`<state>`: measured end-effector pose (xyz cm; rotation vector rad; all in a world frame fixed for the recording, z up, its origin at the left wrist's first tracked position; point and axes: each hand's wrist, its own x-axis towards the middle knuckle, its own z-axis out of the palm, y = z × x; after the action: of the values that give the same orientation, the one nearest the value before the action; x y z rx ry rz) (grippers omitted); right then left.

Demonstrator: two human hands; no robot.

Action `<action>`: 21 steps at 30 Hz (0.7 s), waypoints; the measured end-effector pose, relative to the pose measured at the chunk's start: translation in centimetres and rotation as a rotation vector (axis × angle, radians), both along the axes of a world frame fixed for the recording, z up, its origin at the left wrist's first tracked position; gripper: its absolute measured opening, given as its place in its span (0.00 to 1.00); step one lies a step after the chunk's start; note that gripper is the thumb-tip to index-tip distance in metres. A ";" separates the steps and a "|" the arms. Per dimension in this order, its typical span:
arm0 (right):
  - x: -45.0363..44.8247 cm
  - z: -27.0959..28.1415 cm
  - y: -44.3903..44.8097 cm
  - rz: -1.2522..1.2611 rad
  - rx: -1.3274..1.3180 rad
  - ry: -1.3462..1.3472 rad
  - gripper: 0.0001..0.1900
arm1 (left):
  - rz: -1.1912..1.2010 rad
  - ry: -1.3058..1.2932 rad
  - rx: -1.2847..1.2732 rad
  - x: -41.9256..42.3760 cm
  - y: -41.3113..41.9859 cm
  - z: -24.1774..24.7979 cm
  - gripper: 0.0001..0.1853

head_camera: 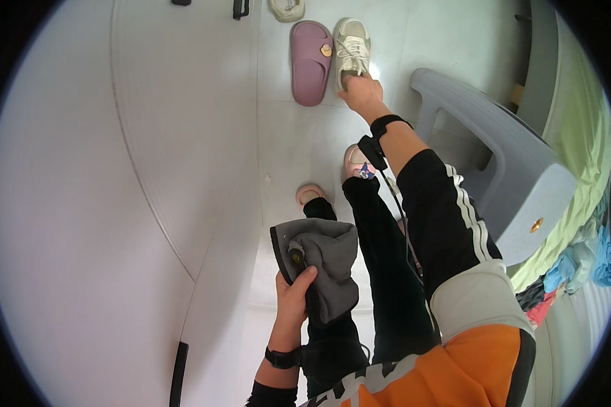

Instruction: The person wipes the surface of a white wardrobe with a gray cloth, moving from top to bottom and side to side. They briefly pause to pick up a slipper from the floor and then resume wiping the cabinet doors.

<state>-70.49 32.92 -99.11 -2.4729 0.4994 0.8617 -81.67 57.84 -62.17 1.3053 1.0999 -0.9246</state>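
My left hand point(295, 300) holds a folded grey fleece item with black edging point(331, 254) in front of my legs, the thumb pressed on top of it. My right hand point(364, 94) reaches forward to the floor and grips the heel end of a beige lace-up sneaker point(352, 46); the fingertips are partly hidden at its opening. Just left of that sneaker lies a mauve slide sandal point(309, 66) with a small charm. Part of another pale shoe point(287, 9) shows at the top edge. Pink slippers point(356, 158) are on my feet.
A grey plastic stool point(519, 173) stands close by my right arm. Beyond it is a bed edge with a light green sheet point(585, 127) and crumpled clothes point(570, 264). White cabinet doors with black handles point(179, 374) rise on the left. A cable hangs from my right wrist strap.
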 end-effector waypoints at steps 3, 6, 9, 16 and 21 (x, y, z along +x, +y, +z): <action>2.1 -1.7 1.5 -0.203 0.007 0.055 0.36 | -0.027 0.032 0.037 0.0 0.3 -0.8 0.28; 3.8 -3.4 3.1 -0.556 0.043 0.078 0.41 | -0.011 0.034 0.059 -0.2 0.3 -1.5 0.31; 4.7 -5.2 3.0 -0.713 0.045 0.060 0.36 | 0.003 0.005 0.087 -0.2 0.5 -2.2 0.32; 0.1 -2.1 1.2 -0.597 0.120 0.193 0.32 | 0.054 -0.035 0.022 -0.7 0.1 -0.7 0.25; -5.9 9.2 6.6 -0.441 0.194 0.249 0.28 | -0.041 -0.051 -0.101 -0.6 1.6 4.3 0.23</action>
<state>-76.40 39.55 -89.89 -1.9794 0.9558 0.9789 -82.26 59.44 -57.83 1.2658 0.9777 -0.9597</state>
